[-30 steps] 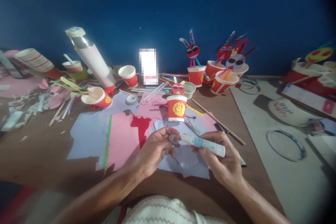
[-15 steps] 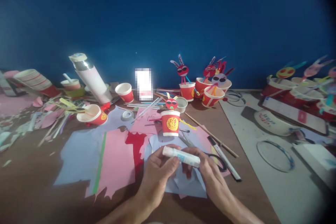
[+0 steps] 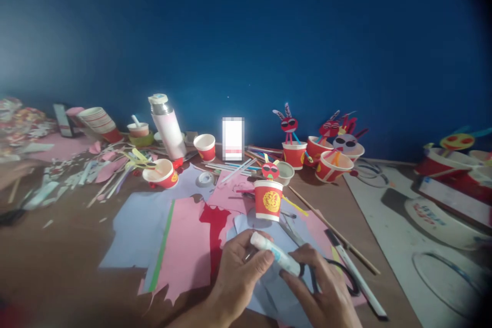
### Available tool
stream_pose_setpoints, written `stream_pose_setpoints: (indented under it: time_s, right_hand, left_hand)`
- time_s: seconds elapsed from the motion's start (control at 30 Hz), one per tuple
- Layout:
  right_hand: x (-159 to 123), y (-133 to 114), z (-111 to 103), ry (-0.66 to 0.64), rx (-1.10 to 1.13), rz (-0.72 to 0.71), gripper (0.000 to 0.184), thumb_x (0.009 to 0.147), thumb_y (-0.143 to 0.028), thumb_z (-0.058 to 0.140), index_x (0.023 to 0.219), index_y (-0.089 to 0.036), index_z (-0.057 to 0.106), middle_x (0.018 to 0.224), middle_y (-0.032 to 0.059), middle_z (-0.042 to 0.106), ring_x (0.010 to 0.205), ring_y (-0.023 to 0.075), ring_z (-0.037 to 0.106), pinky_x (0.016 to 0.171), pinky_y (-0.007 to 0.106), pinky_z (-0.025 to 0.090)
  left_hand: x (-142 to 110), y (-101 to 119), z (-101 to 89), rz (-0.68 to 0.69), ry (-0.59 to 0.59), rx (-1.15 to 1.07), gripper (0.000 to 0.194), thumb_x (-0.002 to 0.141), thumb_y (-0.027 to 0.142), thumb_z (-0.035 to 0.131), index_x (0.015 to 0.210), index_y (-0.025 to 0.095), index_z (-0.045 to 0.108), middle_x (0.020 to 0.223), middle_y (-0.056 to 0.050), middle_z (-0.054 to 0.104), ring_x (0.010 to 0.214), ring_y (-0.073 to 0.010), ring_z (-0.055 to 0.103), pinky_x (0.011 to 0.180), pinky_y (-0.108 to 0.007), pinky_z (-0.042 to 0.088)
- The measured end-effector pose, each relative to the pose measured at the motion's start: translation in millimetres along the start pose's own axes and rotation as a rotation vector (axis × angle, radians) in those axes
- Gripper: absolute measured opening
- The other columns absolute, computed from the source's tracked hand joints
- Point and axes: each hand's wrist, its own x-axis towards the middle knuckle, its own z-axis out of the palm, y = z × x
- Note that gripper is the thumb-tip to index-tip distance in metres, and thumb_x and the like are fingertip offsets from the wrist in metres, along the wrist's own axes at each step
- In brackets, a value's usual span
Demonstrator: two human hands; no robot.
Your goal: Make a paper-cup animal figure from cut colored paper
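A white glue stick [image 3: 277, 255] with a blue mark lies tilted between my hands, above the paper sheets. My left hand [image 3: 242, 266] is closed around its upper left part, thumb on top. At the lower right end, the thumb and fingers of my right hand [image 3: 323, 279] pinch the stick. Just beyond stands a red paper cup [image 3: 268, 202] with a yellow emblem, and a red paper face [image 3: 270, 170] wearing dark glasses shows above its rim. Scissors [image 3: 295, 236] lie partly hidden behind my right hand. Under both hands is pale blue paper [image 3: 269, 292].
Pink paper [image 3: 188, 246] and a marker [image 3: 359, 277] flank my hands. Farther back stand a thermos [image 3: 169, 130], a tipped cup [image 3: 160, 173], a tape roll [image 3: 205, 179] and several cups with paper figures [image 3: 295, 154]. A blurred hand [image 3: 15, 170] shows at the left edge.
The view has swung left, so the table's things sit farther right and lower. The glue stick is tilted more steeply, and my right hand's fingers have spread around its lower end.
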Motion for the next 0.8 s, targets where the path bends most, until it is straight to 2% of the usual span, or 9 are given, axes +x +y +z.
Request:
stream_pose_setpoints:
  time_s: [0.07, 0.17, 0.23, 0.33, 0.43, 0.5, 0.57, 0.73, 0.8]
  right_hand:
    - [1, -4, -1, -0.077, 0.121, 0.104, 0.019, 0.082, -0.042, 0.054, 0.084, -0.023, 0.055, 0.072, 0.0011, 0.058, 0.065, 0.0179, 0.056, 0.06, 0.026, 0.046]
    - [3, -14, -1, -0.253, 0.324, 0.335, 0.05, 0.09, -0.054, 0.027, 0.065, -0.021, 0.055, 0.061, 0.002, 0.056, 0.059, 0.0172, 0.055, 0.057, 0.027, 0.045]
    - [3, -18, 1, -0.326, 0.406, 0.426, 0.06, 0.091, -0.056, 0.019, 0.057, -0.019, 0.051, 0.053, 0.0016, 0.052, 0.051, 0.0157, 0.052, 0.052, 0.026, 0.042]
    - [1, -15, 6, -0.286, 0.364, 0.369, 0.05, 0.089, -0.055, 0.03, 0.06, -0.019, 0.049, 0.049, -0.0015, 0.046, 0.046, 0.0132, 0.045, 0.047, 0.024, 0.037]
    - [-1, -4, 8, -0.087, 0.104, 0.149, 0.028, 0.084, -0.045, 0.05, 0.075, -0.02, 0.054, 0.06, -0.0011, 0.052, 0.055, 0.0142, 0.049, 0.054, 0.024, 0.04]
    - [-2, 2, 7, -0.027, 0.015, 0.058, 0.023, 0.081, -0.043, 0.055, 0.081, -0.02, 0.054, 0.067, -0.0003, 0.054, 0.06, 0.0149, 0.051, 0.059, 0.024, 0.042]
    - [-2, 3, 6, -0.091, 0.073, 0.068, 0.029, 0.081, -0.049, 0.053, 0.079, -0.02, 0.054, 0.068, -0.0002, 0.053, 0.062, 0.0152, 0.051, 0.06, 0.025, 0.044]
    - [-1, -6, 5, -0.303, 0.324, 0.328, 0.054, 0.093, -0.051, 0.022, 0.065, -0.017, 0.054, 0.06, 0.0025, 0.057, 0.058, 0.0153, 0.055, 0.06, 0.027, 0.045]
    - [-1, -5, 7, -0.254, 0.245, 0.245, 0.048, 0.093, -0.048, 0.028, 0.065, -0.017, 0.053, 0.058, 0.0016, 0.055, 0.055, 0.015, 0.054, 0.056, 0.026, 0.043]
  left_hand:
    - [0, 1, -0.6, 0.017, 0.018, 0.001, 0.03, 0.068, 0.041, 0.071, 0.083, 0.018, 0.058, 0.051, 0.008, 0.035, 0.044, -0.0041, 0.024, 0.043, -0.019, 0.018]
    - [-2, 0, -0.8, 0.027, -0.015, 0.015, 0.029, 0.069, 0.04, 0.071, 0.081, 0.018, 0.057, 0.053, 0.007, 0.039, 0.044, -0.004, 0.025, 0.043, -0.019, 0.018]
    - [-2, -2, -0.5, 0.034, -0.053, 0.023, 0.028, 0.07, 0.04, 0.07, 0.08, 0.017, 0.057, 0.056, 0.006, 0.04, 0.045, -0.0041, 0.027, 0.044, -0.019, 0.019]
    - [-1, -4, 0.6, 0.045, -0.045, 0.018, 0.032, 0.069, 0.041, 0.071, 0.082, 0.016, 0.056, 0.054, 0.007, 0.037, 0.044, -0.0035, 0.024, 0.043, -0.019, 0.018]
    - [0, -4, 2.6, 0.053, -0.025, 0.004, 0.036, 0.068, 0.044, 0.07, 0.083, 0.015, 0.055, 0.05, 0.009, 0.033, 0.043, -0.0035, 0.023, 0.043, -0.019, 0.017]
    - [0, -4, 3.8, 0.066, -0.023, -0.007, 0.037, 0.068, 0.045, 0.07, 0.082, 0.015, 0.053, 0.05, 0.009, 0.033, 0.043, -0.0035, 0.023, 0.042, -0.02, 0.016]
    - [0, -6, 4.4, 0.079, -0.024, -0.018, 0.038, 0.068, 0.045, 0.07, 0.083, 0.015, 0.052, 0.049, 0.01, 0.031, 0.043, -0.0032, 0.021, 0.042, -0.02, 0.015]
    - [-3, -10, 4.5, 0.118, -0.059, -0.008, 0.037, 0.069, 0.044, 0.069, 0.083, 0.014, 0.052, 0.049, 0.01, 0.031, 0.042, -0.003, 0.02, 0.042, -0.02, 0.013]
    - [-3, -12, 4.5, 0.133, -0.059, -0.011, 0.036, 0.07, 0.043, 0.069, 0.084, 0.014, 0.052, 0.049, 0.01, 0.031, 0.043, -0.0032, 0.02, 0.043, -0.02, 0.014]
